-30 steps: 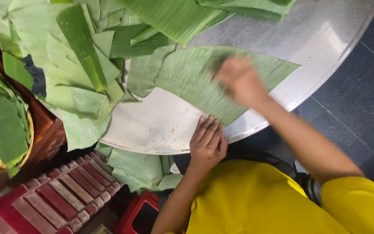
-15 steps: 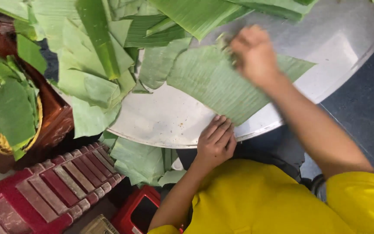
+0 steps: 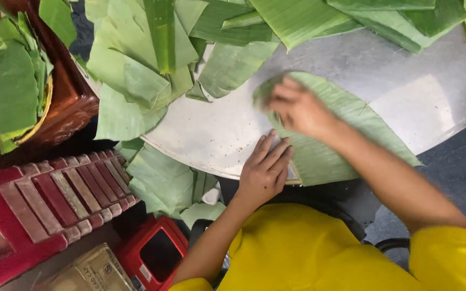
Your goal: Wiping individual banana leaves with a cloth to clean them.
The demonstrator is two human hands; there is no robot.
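Note:
A large green banana leaf [image 3: 346, 134] lies flat on a round metal table [image 3: 405, 91]. My left hand [image 3: 265, 170] rests flat on the leaf's near edge at the table rim, fingers spread and holding nothing. My right hand [image 3: 297, 110] is on the leaf's left end. It is blurred with motion and its fingers are curled; I cannot tell whether it holds anything. A yellow shirt [image 3: 308, 253] fills the bottom of the view.
A heap of cut banana leaves [image 3: 152, 59] covers the far left of the table and hangs over its edge. More leaves [image 3: 163, 180] lie below the rim. A woven basket of leaf pieces [image 3: 9, 86] sits on a brown box at left, with red plastic crates [image 3: 39, 205] below it.
My right hand has swept leftward across the leaf, from its right part to its left end. My left hand has stayed pressed on the near edge.

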